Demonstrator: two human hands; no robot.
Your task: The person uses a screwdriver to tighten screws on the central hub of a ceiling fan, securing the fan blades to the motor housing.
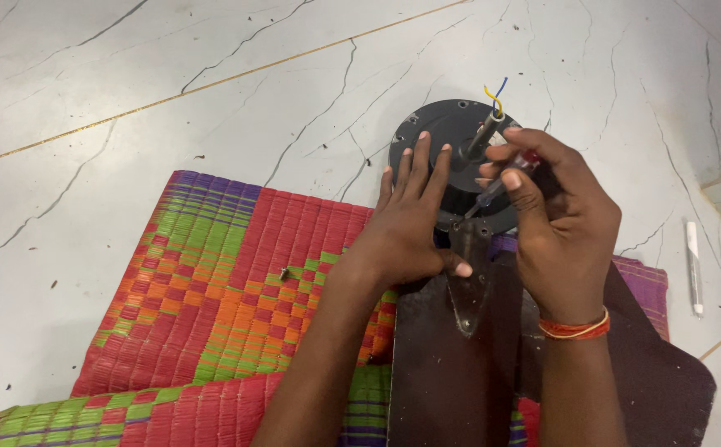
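Observation:
A dark round fan motor [439, 132] lies on the marble floor with a shaft and yellow and blue wires [494, 95] sticking up from its centre. A dark brown fan blade [443, 372] runs from the motor toward me, joined by a metal bracket [466, 285]. My left hand [406, 223] rests flat, fingers spread, on the motor and the blade's root. My right hand [555, 215] grips a screwdriver [493, 192] with a red handle, its tip pointing down at the bracket where it meets the motor.
A woven mat [211, 298] in red, green, orange and purple lies under the blade. A small screw [284, 272] sits on the mat left of my left wrist. A white pen-like tool [694, 265] lies on the floor at the right.

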